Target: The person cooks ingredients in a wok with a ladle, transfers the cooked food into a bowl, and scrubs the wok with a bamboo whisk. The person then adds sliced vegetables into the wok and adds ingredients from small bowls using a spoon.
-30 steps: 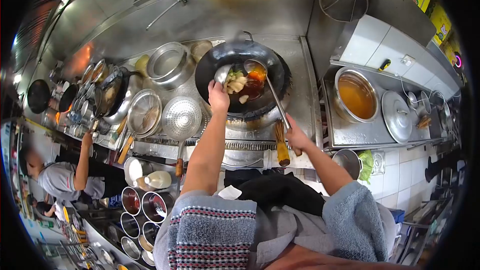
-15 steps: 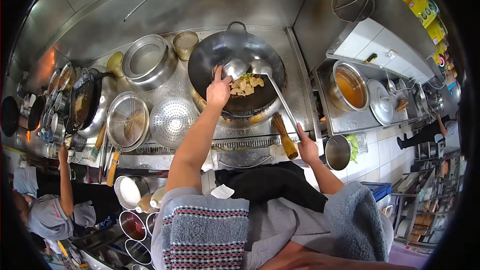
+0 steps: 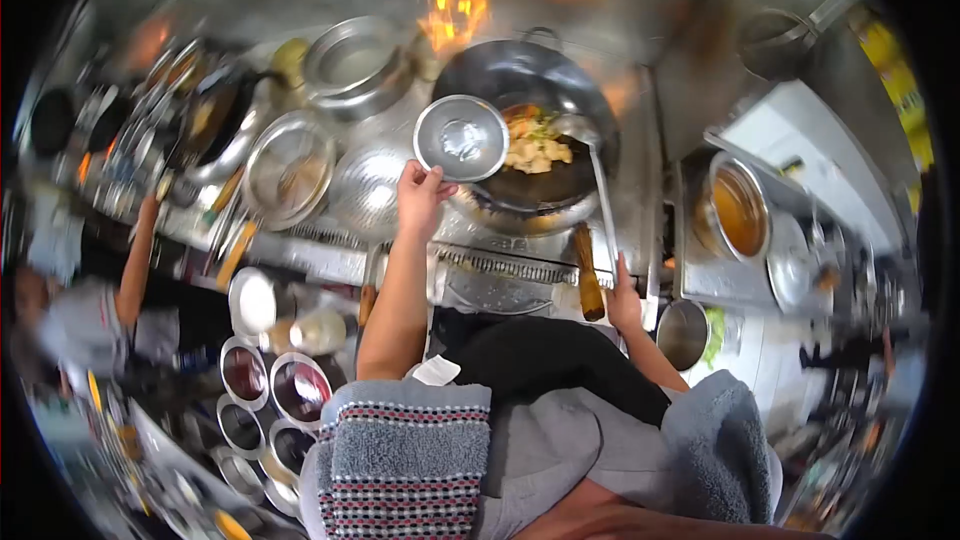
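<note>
My left hand (image 3: 424, 198) grips the rim of a metal bowl (image 3: 461, 138), which looks empty and is held over the left edge of the wok (image 3: 580, 185). Pale chunks of food (image 3: 538, 152) with green and orange bits lie in the wok. My right hand (image 3: 625, 302) is closed around the handle of a long wok ladle (image 3: 605, 200). The ladle's scoop rests in the wok beside the food. Between the wok and my right hand lies a bamboo brush (image 3: 588, 285).
Flames (image 3: 455, 18) rise behind the wok. To its left are a perforated strainer (image 3: 372, 190), a mesh strainer (image 3: 289, 168) and a metal pot (image 3: 355, 65). A pot of brown liquid (image 3: 737, 208) stands at right. Another person (image 3: 95, 325) works at far left, near several sauce containers (image 3: 300, 387).
The bowl has come away from above the food to the left, turned with its inside facing up. Flames have appeared behind the wok. More colourful food shows in it, and the view has shifted.
</note>
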Demonstrator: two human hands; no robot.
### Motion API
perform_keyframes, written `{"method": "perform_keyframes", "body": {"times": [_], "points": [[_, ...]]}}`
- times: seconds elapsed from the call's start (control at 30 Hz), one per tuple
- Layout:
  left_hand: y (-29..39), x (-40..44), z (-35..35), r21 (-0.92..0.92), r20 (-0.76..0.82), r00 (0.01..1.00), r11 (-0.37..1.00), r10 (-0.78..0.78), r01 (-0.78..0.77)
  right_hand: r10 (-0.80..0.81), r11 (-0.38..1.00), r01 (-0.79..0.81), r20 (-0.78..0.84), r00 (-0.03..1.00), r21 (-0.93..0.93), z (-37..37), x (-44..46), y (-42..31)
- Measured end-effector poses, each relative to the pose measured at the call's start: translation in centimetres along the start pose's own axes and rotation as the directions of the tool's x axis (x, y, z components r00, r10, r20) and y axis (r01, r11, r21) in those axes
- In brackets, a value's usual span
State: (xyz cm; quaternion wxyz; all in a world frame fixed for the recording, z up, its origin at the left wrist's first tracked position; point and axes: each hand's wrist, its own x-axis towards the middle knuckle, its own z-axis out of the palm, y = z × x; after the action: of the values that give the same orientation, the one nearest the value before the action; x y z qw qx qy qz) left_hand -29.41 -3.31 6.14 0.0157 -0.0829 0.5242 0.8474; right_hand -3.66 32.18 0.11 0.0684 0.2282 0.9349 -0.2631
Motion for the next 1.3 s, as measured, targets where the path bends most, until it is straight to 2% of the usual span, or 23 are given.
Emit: {"method": "perform_keyframes", "body": {"times": [0.1, 0.2, 0.27, 0.33, 0.4, 0.47, 0.57, 0.6, 0.63, 0.67, 0.73, 0.8, 0.9, 0.93, 0.97, 1.0, 1.03, 1.1, 1.17, 1.2, 1.23, 1.27, 1.3], "points": [[4.2, -9.1, -7.4, -0.031, -0.177, 0.97, 0.984, 0.167, -0.175, -0.333, 0.94, 0.339, -0.117, 0.936, 0.028, 0.7, 6.5, 6.2], [8.7, -19.7, -12.6, -0.067, -0.49, 0.774, 0.869, 0.4, -0.491, -0.301, 0.936, 0.282, 0.06, 0.952, 0.212, 0.6, 12.1, 9.8], [10.5, -28.9, -16.3, 0.051, -0.628, 0.544, 0.726, 0.557, -0.685, -0.287, 0.888, 0.195, 0.171, 0.943, 0.416, 0.3, 14.3, 10.2], [11.6, -39.5, -17.6, 0.236, -0.794, 0.137, 0.508, 0.592, -0.828, -0.261, 0.866, 0.104, 0.266, 0.928, 0.489, -1.9, 13.0, 7.3], [10.3, -51.1, -20.5, 0.506, -0.837, -0.278, 0.471, 0.472, -0.723, -0.24, 0.852, 0.081, 0.247, 0.939, 0.518, -1.0, 15.4, 8.6], [5.4, -63.3, -22.9, 0.664, -0.746, -0.554, 0.483, 0.37, -0.571, -0.286, 0.851, 0.099, 0.296, 0.911, 0.517, -1.3, 16.4, 8.0], [-7.8, -78.0, -24.0, 0.59, -0.563, -0.824, 0.666, -0.066, -0.456, -0.274, 0.847, 0.077, 0.307, 0.911, 0.526, -2.2, 17.8, 7.7], [-12.4, -81.5, -22.3, 0.539, -0.559, -0.827, 0.727, -0.068, -0.425, -0.252, 0.847, 0.053, 0.313, 0.916, 0.528, -2.2, 18.0, 7.5], [-16.6, -84.5, -21.4, 0.5, -0.521, -0.803, 0.66, -0.289, -0.561, -0.256, 0.833, 0.03, 0.337, 0.906, 0.553, -2.7, 17.5, 7.1], [-22.5, -87.6, -22.2, 0.489, -0.505, -0.811, 0.676, -0.296, -0.552, -0.254, 0.829, 0.027, 0.332, 0.908, 0.559, -2.8, 17.3, 7.1], [-20.2, -84.4, -14.5, 0.388, -0.596, -0.763, 0.742, -0.25, -0.546, -0.268, 0.818, 0.048, 0.307, 0.913, 0.573, -3.7, 17.1, 7.2], [-20.9, -82.5, -14.2, 0.274, -0.726, -0.669, 0.824, -0.161, -0.496, -0.308, 0.821, 0.112, 0.268, 0.913, 0.56, -5.6, 15.1, 5.8], [-18.6, -75.0, -18.1, 0.086, -0.944, -0.329, 0.981, 0.025, -0.172, -0.513, 0.75, 0.367, 0.135, 0.847, 0.55, -3.4, 20.9, 12.6], [-17.4, -70.4, -19.2, 0.04, -0.982, -0.185, 0.995, 0.023, -0.091, -0.368, 0.832, 0.234, 0.183, 0.912, 0.504, -6.4, 15.6, 9.4], [-16.3, -65.1, -19.6, 0.063, -0.997, -0.044, 0.998, 0.063, -0.009, -0.705, 0.667, 0.721, -0.155, 0.693, 0.188, -4.9, 17.0, 12.3], [-15.4, -59.3, -19.5, 0.103, -0.989, 0.114, 0.992, 0.095, 0.07, -0.56, 0.802, 0.561, -0.066, 0.826, 0.205, -6.1, 14.8, 11.9], [-13.7, -53.2, -17.8, 0.178, -0.954, 0.268, 0.972, 0.133, 0.155, -0.534, 0.817, 0.533, -0.06, 0.843, 0.221, -5.8, 14.9, 13.6], [-12.9, -41.4, -15.3, 0.465, -0.718, 0.628, 0.879, 0.302, 0.108, -0.442, 0.855, 0.422, -0.002, 0.897, 0.302, -5.9, 14.7, 15.2], [-12.3, -30.6, -10.2, 0.665, -0.363, 0.844, 0.744, 0.396, -0.063, -0.408, 0.853, 0.353, 0.07, 0.91, 0.383, -7.9, 12.0, 11.5], [-12.0, -25.9, -7.1, 0.709, -0.193, 0.895, 0.688, 0.402, -0.156, -0.564, 0.791, 0.572, -0.103, 0.819, 0.217, -6.6, 13.7, 12.5], [-8.9, -23.1, -2.1, 0.826, -0.127, 0.947, 0.56, 0.296, -0.065, -0.279, 0.886, 0.166, 0.212, 0.937, 0.432, -10.3, 10.5, 6.8], [-7.0, -20.2, 1.8, 0.779, 0.018, 0.959, 0.597, 0.284, -0.191, -0.314, 0.839, 0.176, 0.195, 0.929, 0.515, -11.2, 9.6, 4.0], [-6.1, -17.3, 4.3, 0.803, 0.182, 0.921, 0.489, 0.344, -0.341, -0.353, 0.784, 0.191, 0.171, 0.92, 0.591, -11.6, 9.2, 1.9]]}}
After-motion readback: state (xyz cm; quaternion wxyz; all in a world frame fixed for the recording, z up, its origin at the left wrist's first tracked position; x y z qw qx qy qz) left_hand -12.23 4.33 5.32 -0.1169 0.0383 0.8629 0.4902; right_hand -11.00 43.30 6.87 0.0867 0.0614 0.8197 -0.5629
